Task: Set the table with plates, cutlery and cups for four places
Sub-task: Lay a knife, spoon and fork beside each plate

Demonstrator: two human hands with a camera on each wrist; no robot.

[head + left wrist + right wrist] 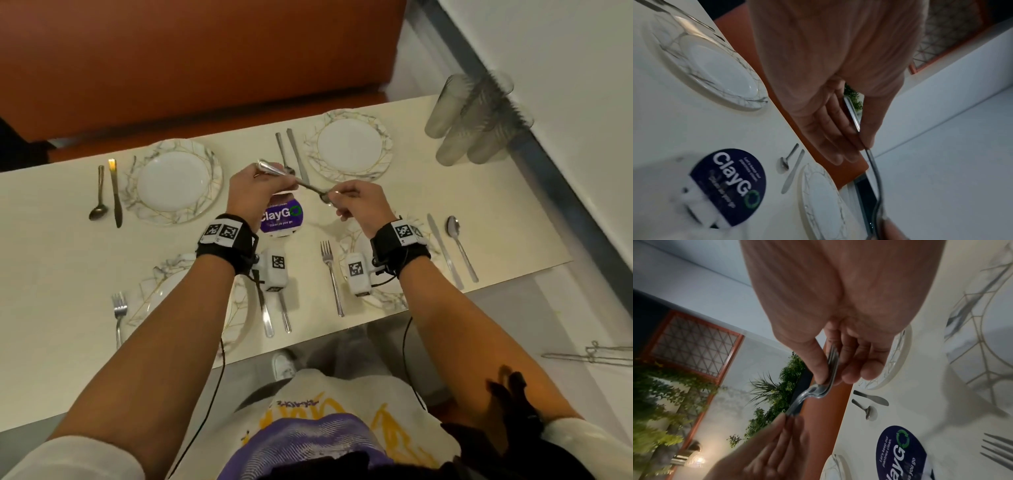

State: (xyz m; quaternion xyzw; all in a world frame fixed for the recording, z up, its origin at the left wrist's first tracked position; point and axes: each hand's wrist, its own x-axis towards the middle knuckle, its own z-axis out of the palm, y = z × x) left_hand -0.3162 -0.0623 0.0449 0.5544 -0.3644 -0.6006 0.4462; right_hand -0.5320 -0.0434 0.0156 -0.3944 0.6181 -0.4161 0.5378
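Note:
Both hands hold what looks like two metal forks (308, 186) stacked together in the air over the middle of the table. My left hand (270, 174) grips the handle end between thumb and fingers (840, 146). My right hand (334, 198) pinches the tine end (831, 360) between thumb and fingers. Marbled plates lie at the far left (173, 181), far right (349, 145), near left (164, 291) and, partly under my right wrist, near right (387, 294). Several translucent cups (476, 123) stand grouped at the table's far right corner.
Each far plate has a spoon and knife (116, 195) (296, 150) to its left. A fork (119, 311) lies left of the near left plate, a knife and spoon (274, 315) to its right. The near right place has a fork (331, 274), knife (445, 250) and spoon (460, 246). A purple round sticker (281, 217) marks the table's centre. An orange bench (205, 68) runs behind.

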